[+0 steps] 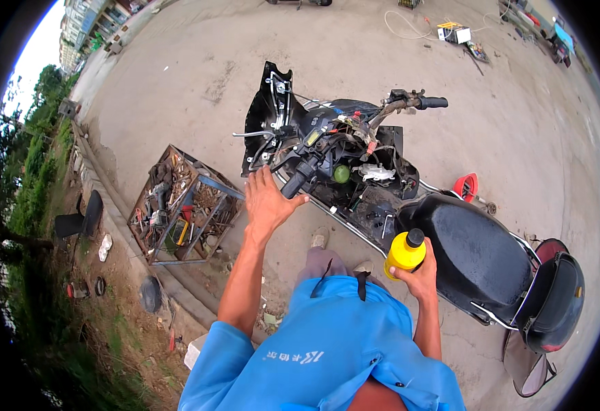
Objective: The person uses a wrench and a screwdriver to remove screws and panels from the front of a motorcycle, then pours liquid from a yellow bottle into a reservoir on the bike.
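Note:
My right hand is closed round a yellow bottle with a black cap, held upright beside the scooter's black seat. With its fingers stretched out, my left hand is by the left handlebar grip; whether it touches the grip I cannot tell. The electric scooter has its front panels off, baring wires and brackets. A round green object and a crumpled white piece lie among the wiring. A small metal tool rests on the footboard.
A metal-framed cart full of tools and parts stands left of the scooter. A curb borders the dirt and plants farther left. Behind the scooter's seat is a black top box. A red funnel-like part is on the scooter's far side.

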Tool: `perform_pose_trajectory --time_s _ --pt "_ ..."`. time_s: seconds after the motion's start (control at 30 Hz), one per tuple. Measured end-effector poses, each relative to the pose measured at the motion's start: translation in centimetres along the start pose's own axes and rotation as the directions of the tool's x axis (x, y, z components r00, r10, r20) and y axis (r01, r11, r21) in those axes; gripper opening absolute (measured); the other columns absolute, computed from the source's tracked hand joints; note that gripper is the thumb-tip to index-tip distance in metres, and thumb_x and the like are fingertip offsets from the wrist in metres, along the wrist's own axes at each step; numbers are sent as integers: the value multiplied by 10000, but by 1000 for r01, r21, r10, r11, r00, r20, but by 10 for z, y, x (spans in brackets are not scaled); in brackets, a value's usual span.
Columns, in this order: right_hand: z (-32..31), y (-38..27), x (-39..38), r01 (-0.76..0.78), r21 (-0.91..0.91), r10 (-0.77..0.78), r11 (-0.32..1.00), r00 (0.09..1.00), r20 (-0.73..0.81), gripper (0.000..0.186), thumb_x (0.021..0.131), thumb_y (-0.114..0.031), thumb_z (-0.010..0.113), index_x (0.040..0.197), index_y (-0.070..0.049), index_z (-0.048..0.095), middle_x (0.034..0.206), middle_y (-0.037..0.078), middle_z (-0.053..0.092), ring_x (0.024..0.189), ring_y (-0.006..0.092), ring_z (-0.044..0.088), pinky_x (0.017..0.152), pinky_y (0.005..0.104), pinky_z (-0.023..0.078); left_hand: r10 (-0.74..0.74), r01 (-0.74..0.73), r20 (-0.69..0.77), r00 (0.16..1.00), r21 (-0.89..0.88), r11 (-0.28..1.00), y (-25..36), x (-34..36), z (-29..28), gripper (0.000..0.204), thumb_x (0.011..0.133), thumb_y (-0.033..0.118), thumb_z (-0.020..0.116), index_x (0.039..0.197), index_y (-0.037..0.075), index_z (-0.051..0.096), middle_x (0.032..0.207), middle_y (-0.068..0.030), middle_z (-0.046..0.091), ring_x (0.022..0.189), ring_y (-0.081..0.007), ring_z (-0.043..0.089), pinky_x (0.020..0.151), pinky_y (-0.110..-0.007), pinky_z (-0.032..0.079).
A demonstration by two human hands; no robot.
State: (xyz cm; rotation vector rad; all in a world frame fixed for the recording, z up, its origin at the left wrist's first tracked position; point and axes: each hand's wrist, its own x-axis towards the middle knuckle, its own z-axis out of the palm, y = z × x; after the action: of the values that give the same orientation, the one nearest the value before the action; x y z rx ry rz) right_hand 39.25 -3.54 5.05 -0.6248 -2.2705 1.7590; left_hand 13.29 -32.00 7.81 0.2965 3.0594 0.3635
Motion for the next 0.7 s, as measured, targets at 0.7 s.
perform_pose_trajectory --time_s 0.7 --pt "7 1 -4 69 22 -71 997 996 63 748 594 -196 936 1254 -25 629 1185 109 607 1108 290 638 999 405 503 61 -52 -194 979 53 997 4 -3 26 782 756 365 866 1354 -48 576 1276 -246 662 1263 -400 603 1159 -556 404"
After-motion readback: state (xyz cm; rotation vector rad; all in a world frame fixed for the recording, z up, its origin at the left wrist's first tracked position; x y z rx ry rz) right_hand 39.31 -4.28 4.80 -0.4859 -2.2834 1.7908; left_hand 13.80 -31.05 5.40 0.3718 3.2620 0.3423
